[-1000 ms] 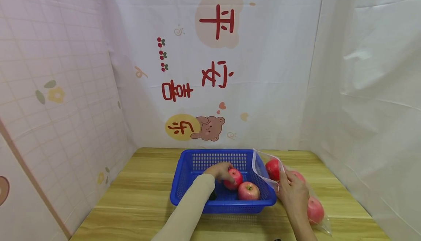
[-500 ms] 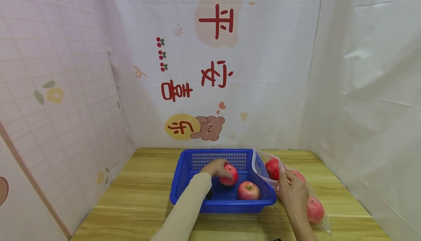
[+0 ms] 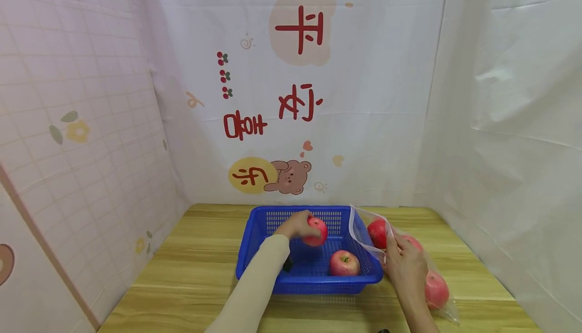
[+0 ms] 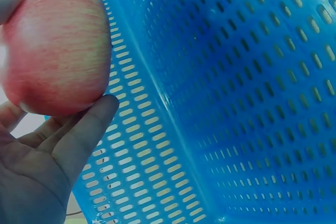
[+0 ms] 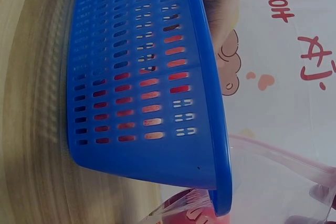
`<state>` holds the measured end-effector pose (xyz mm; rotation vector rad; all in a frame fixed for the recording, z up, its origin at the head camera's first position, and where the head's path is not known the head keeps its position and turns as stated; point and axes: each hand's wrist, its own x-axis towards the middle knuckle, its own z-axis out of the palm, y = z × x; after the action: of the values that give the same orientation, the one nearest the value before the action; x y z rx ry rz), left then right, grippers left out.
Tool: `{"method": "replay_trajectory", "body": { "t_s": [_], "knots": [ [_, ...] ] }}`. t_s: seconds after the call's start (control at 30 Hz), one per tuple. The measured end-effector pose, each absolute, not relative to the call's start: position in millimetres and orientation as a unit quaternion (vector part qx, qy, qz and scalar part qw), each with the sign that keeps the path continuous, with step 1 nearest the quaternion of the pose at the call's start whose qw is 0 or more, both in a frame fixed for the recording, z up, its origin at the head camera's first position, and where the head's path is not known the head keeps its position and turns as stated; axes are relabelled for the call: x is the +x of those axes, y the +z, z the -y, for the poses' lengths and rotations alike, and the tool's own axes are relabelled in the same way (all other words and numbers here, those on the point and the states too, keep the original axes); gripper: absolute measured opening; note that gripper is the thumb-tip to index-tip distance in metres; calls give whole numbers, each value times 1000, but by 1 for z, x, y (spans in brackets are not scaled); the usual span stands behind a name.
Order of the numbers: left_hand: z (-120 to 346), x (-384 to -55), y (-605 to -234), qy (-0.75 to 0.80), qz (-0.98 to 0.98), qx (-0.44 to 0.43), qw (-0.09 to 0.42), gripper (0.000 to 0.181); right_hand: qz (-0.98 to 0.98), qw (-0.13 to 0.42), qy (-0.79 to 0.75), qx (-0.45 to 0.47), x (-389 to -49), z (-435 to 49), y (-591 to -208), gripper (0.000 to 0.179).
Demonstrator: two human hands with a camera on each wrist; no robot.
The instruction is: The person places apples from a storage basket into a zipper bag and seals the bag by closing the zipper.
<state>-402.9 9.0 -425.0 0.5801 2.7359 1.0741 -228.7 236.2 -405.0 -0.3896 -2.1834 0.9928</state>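
Observation:
My left hand (image 3: 296, 226) holds a red apple (image 3: 318, 232) above the floor of the blue slotted basket (image 3: 313, 288). In the left wrist view, the fingertips (image 4: 107, 106) support that apple (image 4: 60, 51) from below, and a thumb or finger touches its upper side. Another apple (image 3: 344, 264) lies in the basket's front right corner. My right hand (image 3: 407, 266) grips the edge of a clear plastic bag (image 3: 449, 314) beside the basket, its mouth spread at the basket's right rim. Several apples are inside the bag, one red apple (image 3: 377, 233) near the mouth and another (image 3: 436, 290) lower down.
The basket stands on a wood-grain table (image 3: 182, 257). White printed cloth (image 3: 373, 95) hangs behind and at both sides. A small dark object (image 3: 383, 331) shows at the bottom of the head view. Through the slots of the basket wall (image 5: 136, 163), red shows in the right wrist view.
The left hand has lifted the apple and drawn it left and back, away from the apple in the front corner. The right hand and bag stay in place.

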Motion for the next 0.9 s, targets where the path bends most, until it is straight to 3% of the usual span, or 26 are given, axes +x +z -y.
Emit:
{"method": "replay_trajectory", "body": {
  "t_s": [0.9],
  "knots": [
    [-18,-416,-401,441,-876,192,39,63,839,351,389,-145,-239,-240,-406,39]
  ]
}}
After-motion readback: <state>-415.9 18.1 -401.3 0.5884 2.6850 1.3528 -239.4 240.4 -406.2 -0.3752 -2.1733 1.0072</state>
